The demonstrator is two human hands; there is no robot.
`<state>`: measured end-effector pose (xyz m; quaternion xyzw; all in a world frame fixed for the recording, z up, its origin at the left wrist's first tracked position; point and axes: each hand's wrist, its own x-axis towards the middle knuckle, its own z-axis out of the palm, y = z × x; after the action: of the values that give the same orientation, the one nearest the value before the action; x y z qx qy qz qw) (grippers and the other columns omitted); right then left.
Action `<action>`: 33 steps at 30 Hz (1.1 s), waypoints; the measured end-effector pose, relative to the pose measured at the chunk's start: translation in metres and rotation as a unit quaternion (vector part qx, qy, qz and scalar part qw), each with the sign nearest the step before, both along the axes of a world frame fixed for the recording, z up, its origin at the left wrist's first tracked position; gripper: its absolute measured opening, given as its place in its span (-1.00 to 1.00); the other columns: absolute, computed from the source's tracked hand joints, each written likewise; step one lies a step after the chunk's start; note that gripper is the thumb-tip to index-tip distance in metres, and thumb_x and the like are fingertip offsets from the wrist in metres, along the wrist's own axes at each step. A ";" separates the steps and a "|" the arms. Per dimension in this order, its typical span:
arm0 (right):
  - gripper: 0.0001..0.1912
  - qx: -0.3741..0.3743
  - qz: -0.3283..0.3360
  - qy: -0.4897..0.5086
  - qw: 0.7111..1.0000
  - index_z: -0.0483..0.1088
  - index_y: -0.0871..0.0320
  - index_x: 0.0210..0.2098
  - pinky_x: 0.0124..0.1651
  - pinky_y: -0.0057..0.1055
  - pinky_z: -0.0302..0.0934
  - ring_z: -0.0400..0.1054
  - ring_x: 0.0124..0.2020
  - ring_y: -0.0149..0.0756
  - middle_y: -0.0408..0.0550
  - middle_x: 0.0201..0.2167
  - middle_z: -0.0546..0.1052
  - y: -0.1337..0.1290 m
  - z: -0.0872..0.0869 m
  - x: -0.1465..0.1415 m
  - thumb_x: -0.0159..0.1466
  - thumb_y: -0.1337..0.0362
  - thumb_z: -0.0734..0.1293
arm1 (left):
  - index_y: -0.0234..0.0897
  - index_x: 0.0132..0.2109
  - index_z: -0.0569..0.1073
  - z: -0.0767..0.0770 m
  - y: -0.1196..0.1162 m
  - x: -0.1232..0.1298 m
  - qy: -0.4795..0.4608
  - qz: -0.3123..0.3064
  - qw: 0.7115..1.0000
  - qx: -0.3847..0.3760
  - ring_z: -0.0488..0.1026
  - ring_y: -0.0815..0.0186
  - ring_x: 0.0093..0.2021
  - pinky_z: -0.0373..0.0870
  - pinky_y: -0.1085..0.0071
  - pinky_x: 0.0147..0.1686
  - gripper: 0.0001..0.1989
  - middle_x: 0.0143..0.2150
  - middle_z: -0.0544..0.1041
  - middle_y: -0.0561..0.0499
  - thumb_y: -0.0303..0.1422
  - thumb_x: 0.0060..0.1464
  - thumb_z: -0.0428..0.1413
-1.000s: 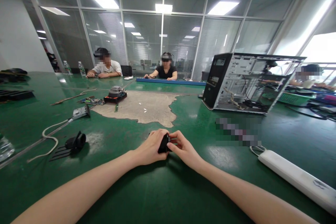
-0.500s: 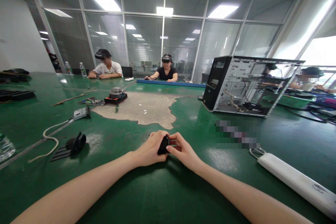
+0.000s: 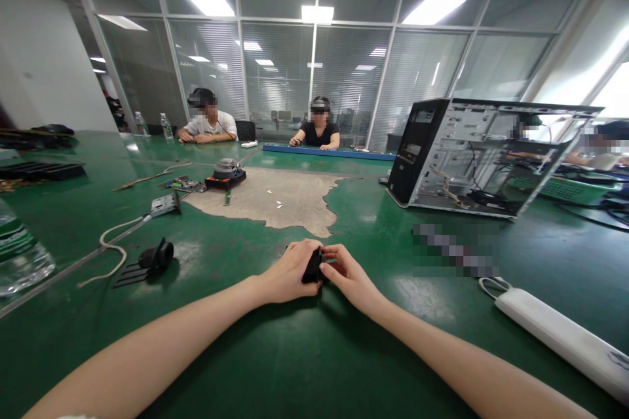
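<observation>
Just ahead of me, low over the green table (image 3: 275,353), my left hand (image 3: 289,273) is wrapped over a small black part (image 3: 312,266). Only one dark side of it shows between the thumb and fingers, so its exact kind is hidden. My right hand (image 3: 351,278) meets it from the right, with thumb and bent fingertips closed at its edge. To the left lies a black slotted bracket with a round piece (image 3: 156,260).
An opened computer case (image 3: 417,150) stands at the right, with a white power strip (image 3: 555,330) nearer me. A water bottle (image 3: 22,249) is at far left. A red-and-black cooler (image 3: 226,173) lies farther back. Two people sit across the table.
The whole view has swung slightly left, so the scenery sits farther right and more of the water bottle shows. Both hands stay on the small black part with little change.
</observation>
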<state>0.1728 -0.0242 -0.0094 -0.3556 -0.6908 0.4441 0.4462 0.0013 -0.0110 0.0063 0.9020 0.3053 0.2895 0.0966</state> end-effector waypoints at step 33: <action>-0.76 -0.005 0.004 0.002 1.000 0.18 0.10 -0.20 -0.18 -0.35 0.27 0.34 -0.24 -0.35 -0.10 -0.24 0.35 0.001 -0.001 0.000 0.15 0.27 0.28 | -0.24 0.01 0.08 0.000 0.001 0.000 0.002 -0.004 1.000 0.002 0.26 0.19 -0.07 0.15 0.23 -0.05 -0.45 -0.10 0.28 -0.06 -0.43 -0.16 0.10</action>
<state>0.1731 -0.0235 -0.0103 -0.3537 -0.6893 0.4498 0.4443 0.0011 -0.0101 0.0058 0.9040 0.3016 0.2877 0.0952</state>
